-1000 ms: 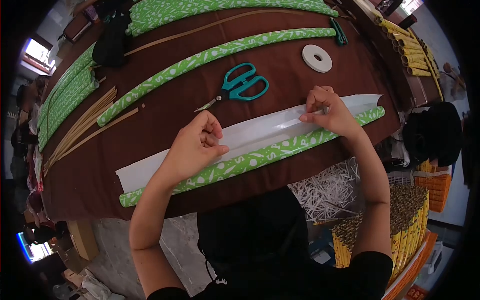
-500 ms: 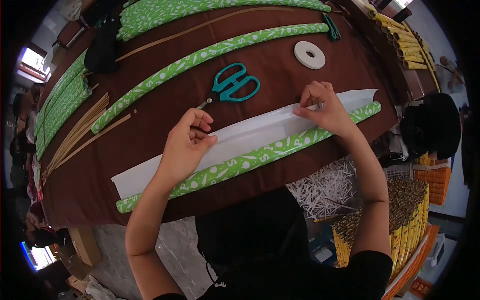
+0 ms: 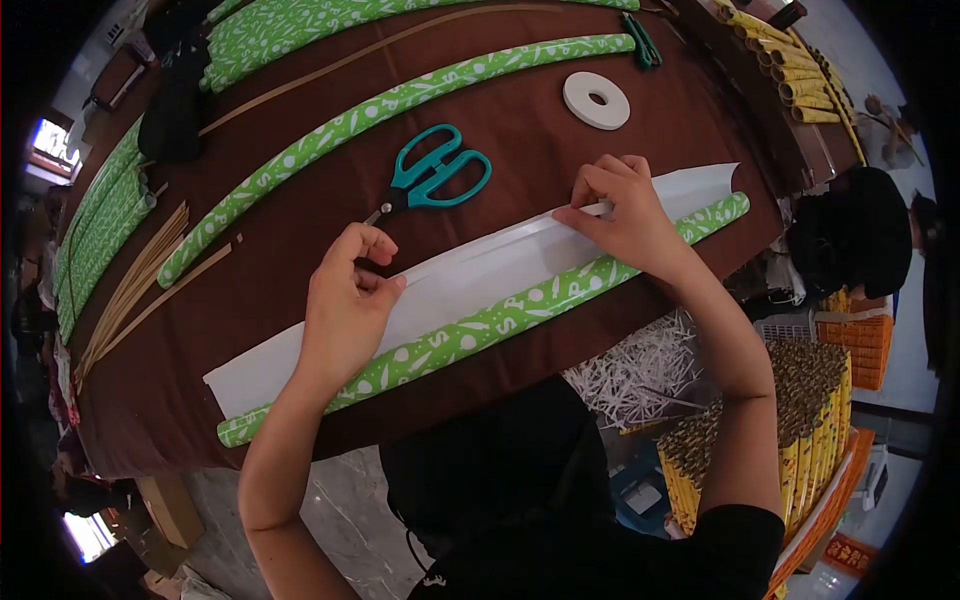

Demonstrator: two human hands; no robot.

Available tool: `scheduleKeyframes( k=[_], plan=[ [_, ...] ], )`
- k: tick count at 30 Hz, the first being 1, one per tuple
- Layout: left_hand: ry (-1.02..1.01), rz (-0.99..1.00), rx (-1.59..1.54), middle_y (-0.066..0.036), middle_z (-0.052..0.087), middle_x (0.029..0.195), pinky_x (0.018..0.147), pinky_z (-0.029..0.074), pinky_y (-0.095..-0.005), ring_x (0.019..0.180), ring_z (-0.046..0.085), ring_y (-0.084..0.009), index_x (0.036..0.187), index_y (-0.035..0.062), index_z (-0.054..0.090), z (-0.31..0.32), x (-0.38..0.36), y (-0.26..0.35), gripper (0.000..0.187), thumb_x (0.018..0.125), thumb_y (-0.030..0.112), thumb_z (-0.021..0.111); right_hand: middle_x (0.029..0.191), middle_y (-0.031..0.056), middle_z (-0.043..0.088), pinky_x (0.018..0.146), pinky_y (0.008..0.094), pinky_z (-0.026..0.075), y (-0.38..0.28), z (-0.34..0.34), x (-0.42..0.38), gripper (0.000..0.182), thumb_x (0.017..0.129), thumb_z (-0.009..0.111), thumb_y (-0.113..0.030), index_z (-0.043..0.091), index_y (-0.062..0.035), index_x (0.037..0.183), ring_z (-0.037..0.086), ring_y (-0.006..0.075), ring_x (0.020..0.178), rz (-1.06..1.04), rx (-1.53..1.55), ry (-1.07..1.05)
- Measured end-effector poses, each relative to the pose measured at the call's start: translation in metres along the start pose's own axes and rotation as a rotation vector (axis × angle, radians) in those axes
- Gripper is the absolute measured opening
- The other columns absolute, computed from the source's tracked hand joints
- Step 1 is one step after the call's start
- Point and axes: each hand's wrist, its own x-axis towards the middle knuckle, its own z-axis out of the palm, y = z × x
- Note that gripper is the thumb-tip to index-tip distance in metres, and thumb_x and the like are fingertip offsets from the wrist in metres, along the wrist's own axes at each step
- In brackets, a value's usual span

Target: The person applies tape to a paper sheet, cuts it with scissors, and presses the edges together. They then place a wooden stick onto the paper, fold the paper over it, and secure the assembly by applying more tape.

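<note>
A green paper sheet with white printed shapes point(image 3: 480, 330) lies partly rolled along the table's near side, its white inner face point(image 3: 450, 285) turned up. My right hand point(image 3: 622, 215) pinches at the sheet's far edge, with a narrow white strip like tape between thumb and fingers. My left hand point(image 3: 348, 300) is curled at the same edge further left, thumb on the paper; its other fingertips are partly hidden. Teal-handled scissors point(image 3: 435, 178) lie beyond the sheet, blades partly hidden behind my left hand. A white tape roll point(image 3: 578, 92) lies flat farther back.
A finished-looking green tube point(image 3: 400, 105) and several more green rolls point(image 3: 290, 45) lie across the brown-covered table point(image 3: 270, 275). Thin wooden strips point(image 3: 140, 275) are at left, small dark green snips point(image 3: 647, 45) at the back. Yellow tubes point(image 3: 800, 85) and shredded paper point(image 3: 640, 365) are at right.
The whole view has shifted slightly, moving the table items left. My hands stay near the same places along the sheet's edge; the white strip at my right fingers shows more clearly.
</note>
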Motion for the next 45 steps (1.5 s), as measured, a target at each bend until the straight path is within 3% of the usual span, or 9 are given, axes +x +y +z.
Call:
scheduleKeyframes(
  k=[2, 4, 8, 11, 13, 23, 34, 41, 45],
  plan=[
    [-0.001, -0.005, -0.016, -0.008, 0.057, 0.101, 0.068, 0.05, -0.0253, 0.076, 0.056, -0.0116, 0.102, 0.003, 0.054, 0.0, 0.002, -0.001, 0.029, 0.078, -0.009, 0.066, 0.072, -0.0011, 0.058, 0.088, 0.0372, 0.033, -0.001, -0.001, 0.001, 0.021, 0.076, 0.077, -0.018, 0.058, -0.0087, 0.075, 0.054, 0.0176, 0.074, -0.007, -0.056, -0.007],
    [-0.011, 0.009, -0.014, -0.003, 0.053, 0.102, 0.05, 0.042, -0.0195, 0.067, 0.053, -0.0047, 0.103, 0.0042, 0.053, 0.0, 0.003, -0.003, 0.029, 0.08, -0.008, 0.065, 0.072, -0.0008, 0.058, 0.087, 0.0371, 0.033, -0.002, 0.0, 0.002, 0.021, 0.076, 0.077, -0.018, 0.058, -0.0087, 0.075, 0.054, 0.018, 0.074, -0.014, -0.075, -0.001],
    [-0.01, 0.025, -0.025, -0.003, 0.054, 0.102, 0.049, 0.042, -0.0191, 0.066, 0.053, -0.0045, 0.104, 0.0044, 0.053, -0.001, 0.003, -0.002, 0.029, 0.08, -0.008, 0.064, 0.072, -0.0005, 0.058, 0.086, 0.0367, 0.034, -0.003, 0.001, 0.002, 0.022, 0.076, 0.077, -0.018, 0.057, -0.0087, 0.076, 0.054, 0.0187, 0.072, -0.036, -0.119, 0.013],
    [-0.056, -0.073, -0.124, -0.003, 0.052, 0.109, 0.052, 0.049, -0.0234, 0.078, 0.058, -0.0112, 0.101, 0.0054, 0.054, -0.004, 0.003, 0.003, 0.028, 0.079, -0.008, 0.065, 0.071, -0.0004, 0.058, 0.086, 0.0368, 0.034, -0.003, 0.001, 0.002, 0.022, 0.076, 0.076, -0.019, 0.057, -0.0087, 0.076, 0.054, 0.0187, 0.072, -0.04, -0.105, 0.013],
    [-0.025, -0.026, -0.095, -0.002, 0.05, 0.109, 0.045, 0.047, -0.022, 0.079, 0.059, -0.0113, 0.1, 0.0067, 0.053, -0.002, 0.002, 0.003, 0.027, 0.08, -0.007, 0.065, 0.069, -0.0002, 0.057, 0.086, 0.0369, 0.034, -0.002, 0.002, 0.002, 0.021, 0.077, 0.076, -0.019, 0.057, -0.0088, 0.076, 0.055, 0.0185, 0.071, -0.038, -0.107, 0.012],
    [-0.016, -0.04, -0.064, -0.003, 0.048, 0.109, 0.045, 0.046, -0.0222, 0.08, 0.058, -0.0119, 0.1, 0.0067, 0.053, 0.001, 0.002, 0.006, 0.027, 0.08, -0.007, 0.064, 0.061, -0.0003, 0.054, 0.083, 0.0364, 0.035, -0.004, 0.002, 0.004, 0.021, 0.078, 0.076, -0.02, 0.057, -0.0099, 0.076, 0.055, 0.0175, 0.069, -0.057, -0.128, 0.021],
    [-0.03, -0.015, -0.03, -0.01, 0.049, 0.125, 0.044, 0.042, -0.0187, 0.071, 0.055, -0.0054, 0.101, 0.0047, 0.051, 0.001, 0.003, 0.005, 0.028, 0.079, -0.009, 0.062, 0.061, -0.0014, 0.054, 0.079, 0.0362, 0.035, -0.005, 0.002, 0.005, 0.021, 0.077, 0.075, -0.02, 0.057, -0.0106, 0.075, 0.056, 0.017, 0.068, -0.075, -0.154, 0.012],
    [-0.046, -0.041, -0.066, -0.004, 0.05, 0.117, 0.046, 0.046, -0.0215, 0.077, 0.057, -0.0105, 0.103, 0.0061, 0.054, -0.004, 0.004, 0.005, 0.029, 0.079, -0.008, 0.063, 0.061, -0.001, 0.055, 0.078, 0.0355, 0.034, -0.004, 0.003, 0.005, 0.021, 0.077, 0.076, -0.019, 0.057, -0.0104, 0.074, 0.055, 0.017, 0.067, -0.073, -0.137, 0.024],
    [-0.071, -0.063, -0.095, -0.009, 0.048, 0.128, 0.047, 0.043, -0.0195, 0.071, 0.054, -0.0059, 0.101, 0.0046, 0.051, -0.005, 0.003, 0.008, 0.028, 0.079, -0.01, 0.061, 0.062, -0.0008, 0.055, 0.078, 0.0351, 0.034, -0.005, 0.002, 0.004, 0.021, 0.076, 0.076, -0.018, 0.057, -0.01, 0.074, 0.055, 0.0169, 0.068, -0.055, -0.125, 0.025]
  ],
)
